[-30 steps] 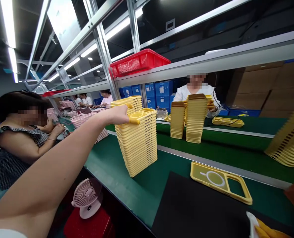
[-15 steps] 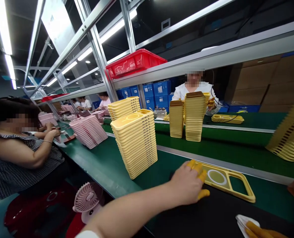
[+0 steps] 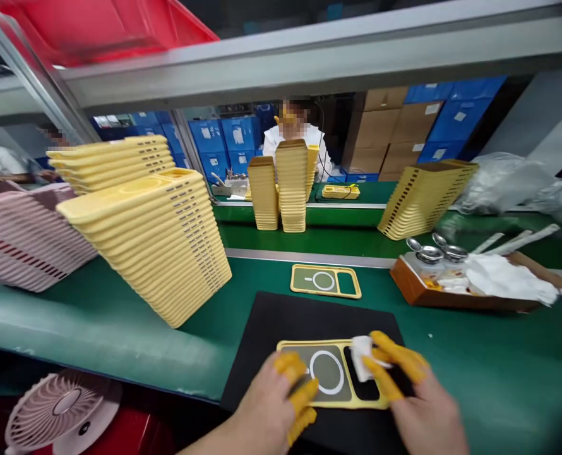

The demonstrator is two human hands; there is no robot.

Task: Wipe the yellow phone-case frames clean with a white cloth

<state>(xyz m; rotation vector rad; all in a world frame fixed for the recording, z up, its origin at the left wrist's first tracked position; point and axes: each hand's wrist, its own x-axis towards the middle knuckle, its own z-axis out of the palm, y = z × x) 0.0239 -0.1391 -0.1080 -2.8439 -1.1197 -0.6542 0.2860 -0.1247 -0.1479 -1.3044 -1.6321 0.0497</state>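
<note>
A yellow-framed phone case (image 3: 326, 373) with a white ring on its translucent back lies on a black mat (image 3: 281, 316). At its left end is my left hand (image 3: 281, 395), fingers curled over the case and slightly blurred. My right hand (image 3: 411, 385) pinches a folded white wipe (image 3: 362, 357) above the case's camera cutout. Yellow finger cots cover fingers on both hands. Just beyond the mat, a second phone case (image 3: 326, 281) of the same kind lies flat on the green bench.
Left of the mat stands a tall leaning stack of yellow cases (image 3: 167, 246), beside pink stacked cases (image 3: 29, 237). On the right, a brown box (image 3: 432, 297) holds metal-topped bottles and white tissues. More yellow stacks (image 3: 293, 189) stand across the divider, before a co-worker (image 3: 321, 151).
My view has swung right and down. My left hand has drawn back from the far phone case to one on the mat. The wipe in my right hand is now over that case.
</note>
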